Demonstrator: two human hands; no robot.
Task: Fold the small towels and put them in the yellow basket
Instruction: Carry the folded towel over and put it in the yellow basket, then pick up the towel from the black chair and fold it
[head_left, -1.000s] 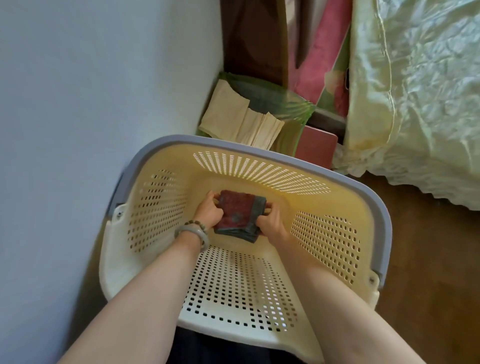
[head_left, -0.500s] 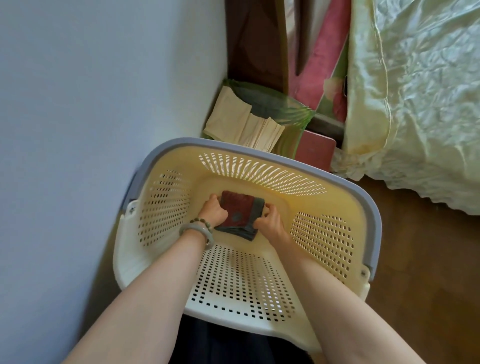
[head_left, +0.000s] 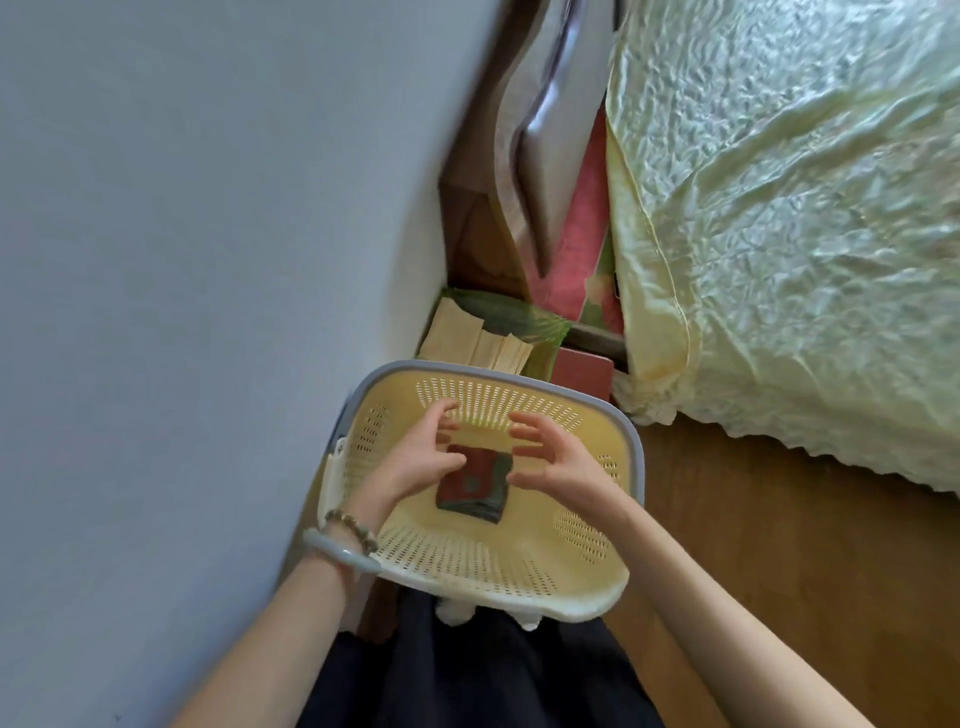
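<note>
A folded stack of small towels (head_left: 475, 484), dark red on top with grey-green layers beneath, lies on the bottom of the yellow perforated basket (head_left: 587, 525) with a grey rim. My left hand (head_left: 422, 457) hovers above the stack's left side with fingers spread and relaxed, holding nothing. My right hand (head_left: 553, 460) hovers over the right side, fingers loosely curved, also holding nothing. Both hands are inside the basket, above the towels and apart from them.
A pale wall (head_left: 182, 312) runs along the left. A bed with a pale yellow cover (head_left: 805, 234) fills the right. Beyond the basket lie a green tray with tan folded papers (head_left: 478, 338), a red box (head_left: 582, 371) and a wooden bed frame (head_left: 498, 182). Wooden floor (head_left: 779, 545) lies on the right.
Both hands have let go of the towel stack and lifted off it, fingers opening. The stack now rests on the basket's bottom. The camera has pulled back and up.
</note>
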